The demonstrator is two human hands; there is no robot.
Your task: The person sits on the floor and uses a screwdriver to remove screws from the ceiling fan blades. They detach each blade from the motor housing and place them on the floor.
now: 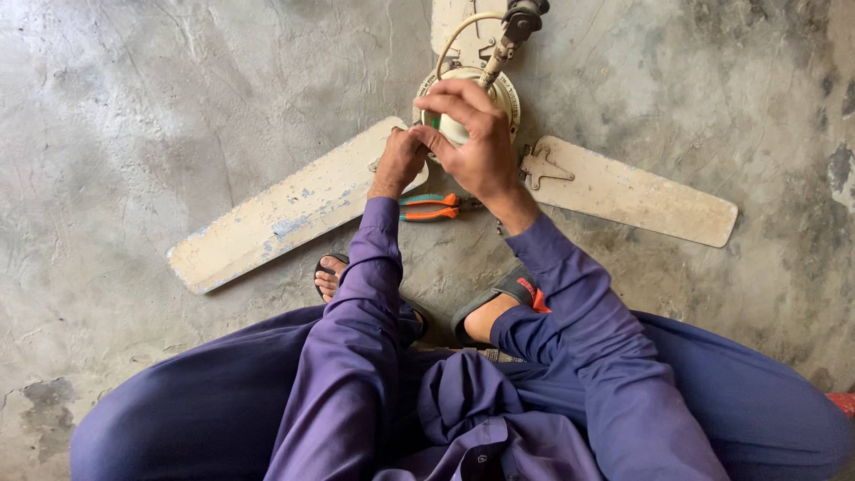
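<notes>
Both arms stretched out over the old ceiling fan [463, 98] lying on the floor [134, 116]: right hand [476, 134] curled on its motor hub, fingers pinching something green, left hand [399, 160] clenched just beside it. Pliers [429, 207] lie underneath, blades splayed, bare concrete all round

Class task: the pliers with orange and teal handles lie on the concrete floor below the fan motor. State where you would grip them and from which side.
Grip the pliers by the two padded handles, coming from the left hand side. The handles point left and lie clear; the jaw end sits under the right hand wrist.
</notes>
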